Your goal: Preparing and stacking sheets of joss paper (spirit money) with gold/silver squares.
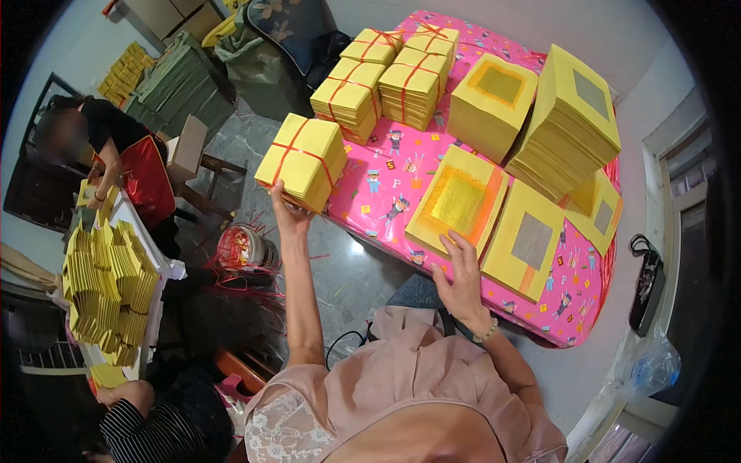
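My left hand [292, 216] grips the near side of a bundle of yellow paper [302, 158] tied crosswise with red ribbon. The bundle is tilted at the table's left corner, and some of my fingers are hidden beneath it. My right hand [463, 284] is open, fingertips resting at the near edge of a low yellow paper stack [455, 202] with a gold square bordered in orange. Beside that stack lies another low one [527, 243] with a grey square. A bracelet circles my right wrist.
Several tied yellow bundles [417, 73] and tall loose stacks [567, 116] stand farther back on the pink patterned table [378, 193]. Red ribbon spills around a round container [245, 248] on the floor. Two other people work at a left-hand table heaped with folded yellow paper [112, 282].
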`<move>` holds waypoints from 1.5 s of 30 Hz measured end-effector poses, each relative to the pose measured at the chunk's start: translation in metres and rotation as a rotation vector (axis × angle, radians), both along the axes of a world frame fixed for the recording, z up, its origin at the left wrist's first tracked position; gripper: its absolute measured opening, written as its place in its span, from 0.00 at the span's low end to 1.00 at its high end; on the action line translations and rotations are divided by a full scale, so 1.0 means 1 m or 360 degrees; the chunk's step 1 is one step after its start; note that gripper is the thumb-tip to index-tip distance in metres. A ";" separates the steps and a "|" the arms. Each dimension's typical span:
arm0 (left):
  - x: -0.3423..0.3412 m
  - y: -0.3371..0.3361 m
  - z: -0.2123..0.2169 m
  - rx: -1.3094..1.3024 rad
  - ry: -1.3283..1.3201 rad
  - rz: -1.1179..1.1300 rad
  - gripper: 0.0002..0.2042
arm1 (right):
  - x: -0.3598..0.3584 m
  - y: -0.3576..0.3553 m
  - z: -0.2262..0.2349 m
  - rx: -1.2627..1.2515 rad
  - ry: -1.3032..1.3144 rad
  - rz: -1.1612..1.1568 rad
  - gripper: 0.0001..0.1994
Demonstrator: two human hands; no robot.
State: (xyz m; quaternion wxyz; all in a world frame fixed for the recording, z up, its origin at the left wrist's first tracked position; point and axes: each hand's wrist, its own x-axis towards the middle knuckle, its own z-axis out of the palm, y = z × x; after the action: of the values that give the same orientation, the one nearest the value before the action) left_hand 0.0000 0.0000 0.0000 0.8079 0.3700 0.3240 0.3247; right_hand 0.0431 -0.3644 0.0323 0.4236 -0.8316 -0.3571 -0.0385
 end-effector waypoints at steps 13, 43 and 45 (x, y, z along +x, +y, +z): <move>0.039 0.050 -0.015 -0.0093 0.0253 0.0176 0.39 | -0.010 -0.071 -0.006 -0.0008 0.0099 -0.0341 0.20; 0.084 -0.315 0.006 0.2656 -0.0380 -0.1748 0.18 | 0.031 -0.215 -0.022 -0.0566 -0.0226 -0.0389 0.15; 0.086 -0.319 0.004 0.2683 -0.0382 -0.1755 0.18 | 0.032 -0.218 -0.021 -0.0470 -0.0117 -0.0339 0.12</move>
State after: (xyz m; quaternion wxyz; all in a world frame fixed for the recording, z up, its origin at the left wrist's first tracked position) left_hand 0.0865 -0.3189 0.0036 0.3482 0.8824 -0.3099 0.0644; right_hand 0.0754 -0.5820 0.0112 0.2771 -0.9159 -0.2841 -0.0605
